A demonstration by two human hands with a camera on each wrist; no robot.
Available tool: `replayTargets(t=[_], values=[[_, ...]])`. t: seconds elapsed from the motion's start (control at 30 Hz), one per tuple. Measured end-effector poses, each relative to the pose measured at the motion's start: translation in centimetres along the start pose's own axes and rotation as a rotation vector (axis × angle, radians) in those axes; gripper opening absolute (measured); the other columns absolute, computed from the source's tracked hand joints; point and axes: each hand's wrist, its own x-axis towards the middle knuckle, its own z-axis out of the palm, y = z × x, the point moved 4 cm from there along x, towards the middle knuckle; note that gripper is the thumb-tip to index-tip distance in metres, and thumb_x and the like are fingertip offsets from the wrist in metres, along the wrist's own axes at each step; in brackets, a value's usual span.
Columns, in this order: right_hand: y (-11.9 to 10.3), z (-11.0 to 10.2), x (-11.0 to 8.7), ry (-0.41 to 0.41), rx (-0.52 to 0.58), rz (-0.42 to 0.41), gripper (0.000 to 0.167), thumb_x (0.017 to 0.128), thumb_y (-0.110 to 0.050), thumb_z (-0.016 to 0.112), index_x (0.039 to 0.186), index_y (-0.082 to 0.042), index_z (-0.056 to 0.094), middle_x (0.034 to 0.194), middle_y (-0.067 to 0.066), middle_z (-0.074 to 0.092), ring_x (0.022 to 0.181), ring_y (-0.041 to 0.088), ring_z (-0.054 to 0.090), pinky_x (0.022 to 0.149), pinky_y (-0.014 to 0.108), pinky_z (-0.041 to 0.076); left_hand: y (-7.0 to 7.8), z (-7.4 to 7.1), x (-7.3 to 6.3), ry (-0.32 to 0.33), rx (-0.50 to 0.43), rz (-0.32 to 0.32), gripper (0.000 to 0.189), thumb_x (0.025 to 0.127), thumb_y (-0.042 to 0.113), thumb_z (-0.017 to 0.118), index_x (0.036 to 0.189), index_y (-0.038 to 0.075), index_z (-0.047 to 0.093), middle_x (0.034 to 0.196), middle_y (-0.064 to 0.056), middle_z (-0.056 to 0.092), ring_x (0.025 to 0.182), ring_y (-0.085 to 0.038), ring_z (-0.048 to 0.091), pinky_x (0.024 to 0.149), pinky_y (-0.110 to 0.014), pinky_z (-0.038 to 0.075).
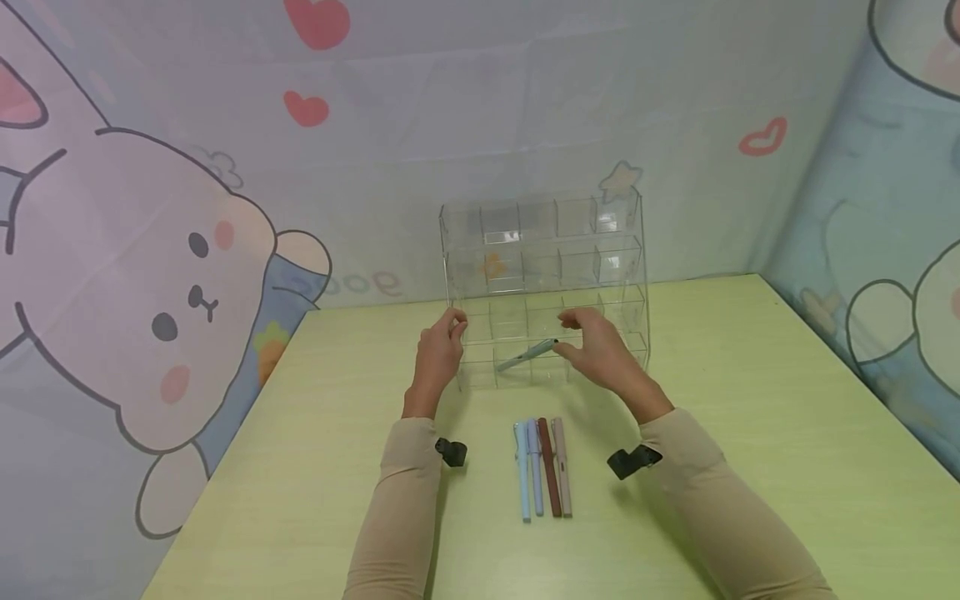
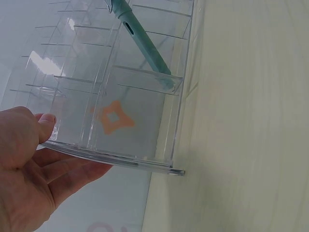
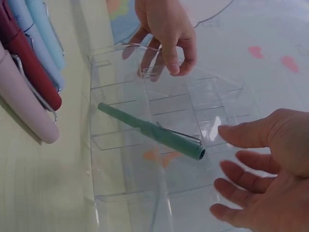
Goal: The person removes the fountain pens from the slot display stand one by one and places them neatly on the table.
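A clear tiered display rack (image 1: 476, 375) with rows of small compartments stands on the table. My left hand (image 1: 438, 354) grips its left side edge; in the left wrist view the thumb is on one face of the side panel and the fingers lie behind it. A green pen (image 1: 527, 355) with a metal clip leans slantwise in the bottom row, its clip end up to the right. Beside that end, my right hand (image 1: 600, 354) holds nothing. In the right wrist view its loosely bent fingers (image 3: 246, 180) are apart from the pen.
Several pens lie side by side in front of the rack: a light blue pen (image 1: 522, 475), a lavender pen (image 1: 535, 467), a dark red pen (image 1: 550, 468) and a pinkish pen (image 1: 562, 468). A printed cloth (image 1: 390, 167) hangs behind the table (image 1: 750, 467).
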Motion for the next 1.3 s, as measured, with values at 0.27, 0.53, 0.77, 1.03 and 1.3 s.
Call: replayTargets(t=[0.27, 0.53, 0.77, 1.03, 1.3], values=[[0.6, 1.3, 0.5, 0.065, 0.021, -0.183, 0.043, 0.093, -0.008, 0.072, 0.13, 0.005, 0.056, 0.13, 0.021, 0.057, 0.126, 0.039, 0.05, 0.102, 0.053, 0.04, -0.3, 0.1, 0.1, -0.006, -0.004, -0.001, 0.016, 0.108, 0.021, 0.048, 0.112, 0.011, 0.061, 0.063, -0.002, 0.048, 0.047, -0.015, 0.038, 0.044, -0.029, 0.03], [1.2, 2.4, 0.6, 0.056, 0.007, -0.254, 0.043, 0.094, -0.008, 0.071, 0.131, 0.006, 0.056, 0.132, 0.022, 0.056, 0.128, 0.039, 0.049, 0.103, 0.053, 0.04, -0.2, 0.1, 0.0, -0.006, -0.005, -0.004, 0.017, 0.108, 0.021, 0.049, 0.113, 0.011, 0.061, 0.064, -0.002, 0.049, 0.047, -0.015, 0.039, 0.045, -0.03, 0.031], [1.3, 3.1, 0.6, 0.038, -0.02, -0.252, 0.042, 0.093, -0.006, 0.072, 0.129, 0.006, 0.056, 0.131, 0.021, 0.057, 0.126, 0.04, 0.048, 0.101, 0.054, 0.041, -0.1, 0.0, 0.0, 0.0, -0.005, 0.002, 0.018, 0.107, 0.021, 0.05, 0.113, 0.009, 0.062, 0.063, -0.002, 0.047, 0.048, -0.015, 0.039, 0.045, -0.03, 0.03], [1.9, 4.4, 0.7, 0.004, -0.052, -0.241, 0.037, 0.094, -0.002, 0.069, 0.128, 0.007, 0.057, 0.131, 0.023, 0.055, 0.124, 0.041, 0.048, 0.1, 0.053, 0.043, -0.2, 0.0, 0.0, 0.001, -0.005, 0.005, 0.014, 0.107, 0.02, 0.05, 0.111, 0.012, 0.061, 0.063, -0.002, 0.048, 0.048, -0.015, 0.039, 0.045, -0.03, 0.031], [2.3, 5.2, 0.8, 0.068, -0.113, -0.313, 0.028, 0.091, 0.008, 0.069, 0.118, 0.003, 0.063, 0.121, 0.021, 0.059, 0.112, 0.04, 0.054, 0.091, 0.049, 0.048, -0.3, 0.0, 0.1, 0.001, -0.007, 0.011, 0.017, 0.107, 0.021, 0.051, 0.113, 0.009, 0.062, 0.063, -0.002, 0.048, 0.048, -0.015, 0.039, 0.045, -0.03, 0.031]])
